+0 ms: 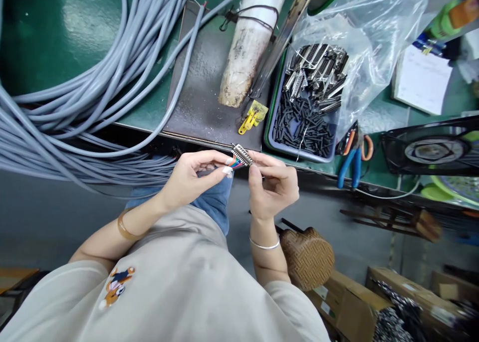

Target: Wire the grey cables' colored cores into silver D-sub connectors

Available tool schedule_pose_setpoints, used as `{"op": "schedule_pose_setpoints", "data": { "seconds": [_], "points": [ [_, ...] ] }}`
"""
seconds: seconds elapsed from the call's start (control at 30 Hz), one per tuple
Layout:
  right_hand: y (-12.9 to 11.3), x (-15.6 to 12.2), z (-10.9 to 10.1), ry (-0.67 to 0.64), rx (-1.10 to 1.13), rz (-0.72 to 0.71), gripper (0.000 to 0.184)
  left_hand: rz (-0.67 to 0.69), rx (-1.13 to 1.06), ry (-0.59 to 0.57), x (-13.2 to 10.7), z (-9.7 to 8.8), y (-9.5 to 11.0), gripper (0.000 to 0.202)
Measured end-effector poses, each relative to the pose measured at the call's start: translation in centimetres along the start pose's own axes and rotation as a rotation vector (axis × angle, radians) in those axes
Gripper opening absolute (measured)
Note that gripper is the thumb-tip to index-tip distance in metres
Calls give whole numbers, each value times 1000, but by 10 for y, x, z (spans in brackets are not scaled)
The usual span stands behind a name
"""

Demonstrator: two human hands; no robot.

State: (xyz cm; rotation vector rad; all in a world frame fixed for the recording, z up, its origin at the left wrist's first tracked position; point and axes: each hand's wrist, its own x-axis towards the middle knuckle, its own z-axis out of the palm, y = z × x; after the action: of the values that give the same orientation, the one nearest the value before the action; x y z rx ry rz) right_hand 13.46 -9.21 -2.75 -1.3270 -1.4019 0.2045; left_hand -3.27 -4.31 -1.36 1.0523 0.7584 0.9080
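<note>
Just off the bench edge, a metal multi-pin cable connector [242,155] is held between my two hands. Several thin coloured wires [237,164] meet its near side. My left hand [200,172] is closed in a pinch, thumb and forefinger on these wires beside the connector. The fingers of my right hand [275,182] grip the connector's right end. Above my hands lies a dark mat [198,102] with a small yellow tool [252,117] on it. A bin [301,155] to the upper right holds metal connectors [318,68] and short black tubes [301,125].
Coiled grey cables [93,83] cover the bench's left side and hang over its edge. A wrapped post [247,48] slants across the mat. Blue-handled pliers [351,167], a black fan [430,147] and a paper pad [422,80] lie rightward. A woven stool [309,257] stands below.
</note>
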Motion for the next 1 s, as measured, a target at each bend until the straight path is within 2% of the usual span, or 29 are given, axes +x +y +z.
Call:
{"op": "schedule_pose_setpoints", "data": {
  "seconds": [0.33,0.47,0.57,0.63,0.67,0.73,0.83,0.9,0.97,1.0],
  "points": [
    [-5,5,-4,-76,72,48,11,2,49,-14,-3,-2,-1,18],
    [-20,11,-17,-185,89,243,10,-11,67,-37,-4,-5,-4,19],
    [-33,20,-32,-241,120,365,9,-10,237,-206,-7,-9,-8,16],
    [-39,26,-40,-139,107,308,5,27,373,-324,-9,-13,-7,14],
    [-41,27,-42,-50,84,246,4,50,414,-342,-9,-15,-5,14],
    [-44,29,-43,142,17,112,7,98,455,-278,-6,-23,5,15],
    [-47,26,-38,312,-60,-11,16,234,592,-14,10,-39,28,15],
    [-48,24,-36,317,-95,-33,16,339,779,234,29,-52,41,15],
    [-48,22,-35,270,-128,-60,14,327,976,367,49,-63,46,22],
    [-48,21,-36,241,-143,-82,13,293,1019,387,58,-68,47,21]
  ]
}}
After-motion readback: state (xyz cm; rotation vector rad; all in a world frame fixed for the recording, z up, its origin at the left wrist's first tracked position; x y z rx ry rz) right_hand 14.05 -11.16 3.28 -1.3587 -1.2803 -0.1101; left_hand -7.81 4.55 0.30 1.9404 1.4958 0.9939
